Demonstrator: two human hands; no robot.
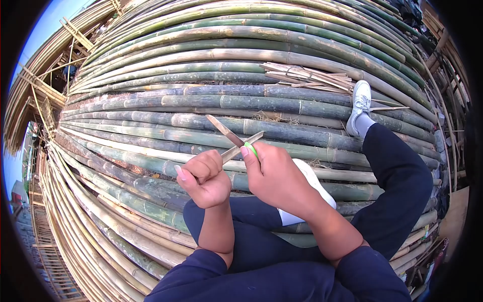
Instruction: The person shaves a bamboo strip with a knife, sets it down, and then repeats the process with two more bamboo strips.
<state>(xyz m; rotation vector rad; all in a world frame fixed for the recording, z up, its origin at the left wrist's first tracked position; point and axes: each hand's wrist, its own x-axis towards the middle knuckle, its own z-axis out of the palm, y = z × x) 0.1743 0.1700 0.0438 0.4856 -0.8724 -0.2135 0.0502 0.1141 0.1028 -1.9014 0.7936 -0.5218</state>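
My left hand (205, 178) is closed around one end of a thin bamboo strip (255, 137), which points up and to the right. In my right hand (274, 173) is a knife with a green handle (250, 148). Its blade (222, 129) points up and to the left, crossing over the strip just above my hands. The thumb of my right hand lies along the base of the blade. Both hands are held close together over my lap, above the bamboo poles (201, 121).
A bundle of split bamboo strips (307, 75) lies on the poles, left of my white shoe (361, 103). My bent legs in dark trousers (397, 176) are below and right. Bamboo frames (50, 85) stand at the far left. Long pale poles (65, 201) lie at lower left.
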